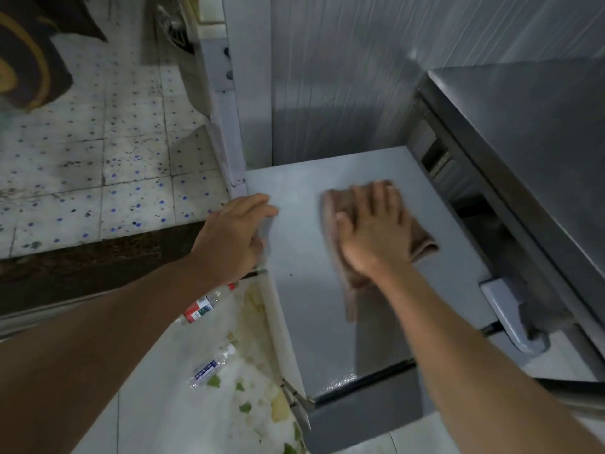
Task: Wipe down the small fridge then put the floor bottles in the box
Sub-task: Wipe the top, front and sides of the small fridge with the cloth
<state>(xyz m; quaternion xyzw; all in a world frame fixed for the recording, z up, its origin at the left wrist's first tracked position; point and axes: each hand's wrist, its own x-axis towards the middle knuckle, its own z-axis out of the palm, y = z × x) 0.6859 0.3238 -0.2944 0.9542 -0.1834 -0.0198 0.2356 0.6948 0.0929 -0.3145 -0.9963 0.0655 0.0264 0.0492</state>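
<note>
The small grey fridge [304, 309] stands below me, its flat top facing up. My right hand [373, 231] lies flat on a brown cloth [422, 240] pressed to the fridge top, fingers spread. My left hand [234, 234] grips the fridge's left top edge. On the floor left of the fridge lie two clear plastic bottles: one with a red label [199, 308] and one with a blue label [208, 370]. No box is in view.
A taller steel counter [530, 132] stands to the right, with a grey handle [510, 316] below it. A corrugated metal wall [343, 77] is behind the fridge. Spotted floor tiles [98, 165] and a dark mat [82, 267] lie to the left. A dark bundle [26, 57] sits far left.
</note>
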